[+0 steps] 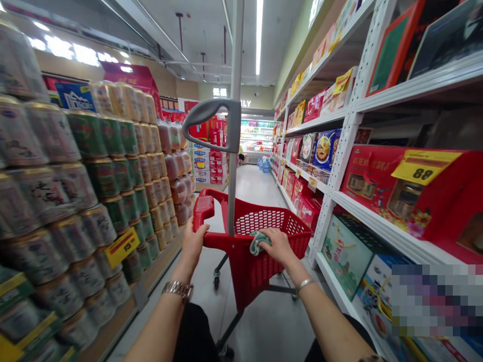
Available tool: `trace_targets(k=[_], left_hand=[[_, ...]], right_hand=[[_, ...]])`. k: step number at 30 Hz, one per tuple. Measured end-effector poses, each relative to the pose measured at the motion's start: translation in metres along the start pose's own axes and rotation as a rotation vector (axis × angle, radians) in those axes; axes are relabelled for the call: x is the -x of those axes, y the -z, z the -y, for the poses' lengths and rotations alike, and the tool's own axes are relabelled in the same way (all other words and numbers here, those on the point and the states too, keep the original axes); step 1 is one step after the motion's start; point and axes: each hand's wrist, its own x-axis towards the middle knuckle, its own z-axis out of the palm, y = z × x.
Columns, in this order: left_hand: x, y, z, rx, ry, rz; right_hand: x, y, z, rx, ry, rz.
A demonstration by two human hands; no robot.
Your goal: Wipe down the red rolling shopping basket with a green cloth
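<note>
- Red plastic mesh trolley basket point(264, 221): on wheels on the grey aisle floor point(260, 322), straight ahead of the person. It stands between the white metal shelf rack point(341, 151) of boxed goods on the right and the stacked shrink-wrapped drink cans point(94, 176) on the left. Solid red rim, perforated walls, thick red grip block at the near-left corner.
- Grey metal pole with looped grey handle point(226, 125): rises upright from the basket's near side, and neither of the hands touches it.
- Both forearms reach forward and slightly inward, bare, with the wrists roughly level with the rim.
- Left hand point(193, 241): closed around the near rim just below the red grip block, fingers wrapped over the far side, thumb side up.
- Right hand point(279, 246): palm down on the near rim right of the pole, fingers curled down over a teal crumpled cloth point(256, 243) and pinning it to the rim.
- The cloth bunches out from under the fingers toward the pole.
- Silver metal link watch point(178, 289) on the left wrist.
- Thin silver bangle point(304, 284) on the right wrist.
</note>
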Motion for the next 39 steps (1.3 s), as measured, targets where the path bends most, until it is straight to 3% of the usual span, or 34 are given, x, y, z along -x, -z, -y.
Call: trace_targets(k=[5,13,18,22,30,39], left_hand=[[0.001,-0.004,0.002,0.048,-0.055,0.009],[-0.004,-0.007,0.003,0.136,0.014,0.059],[-0.006,-0.018,-0.001,0.383,0.147,0.093],[-0.005,-0.029,-0.002,0.52,0.174,0.144],[-0.017,-0.042,0.012,0.457,0.066,0.253],[-0.025,-0.051,0.025,0.324,-0.124,0.219]], right_hand=[[0.007,0.004,-0.007,-0.013,-0.001,0.003],[0.027,0.004,-0.003,-0.039,-0.047,-0.083],[0.041,0.002,0.003,-0.038,-0.116,-0.149],[0.048,0.004,0.006,0.0,-0.148,-0.182],[0.053,0.007,0.001,0.031,-0.195,-0.22],[0.054,0.01,-0.003,0.004,-0.216,-0.225]])
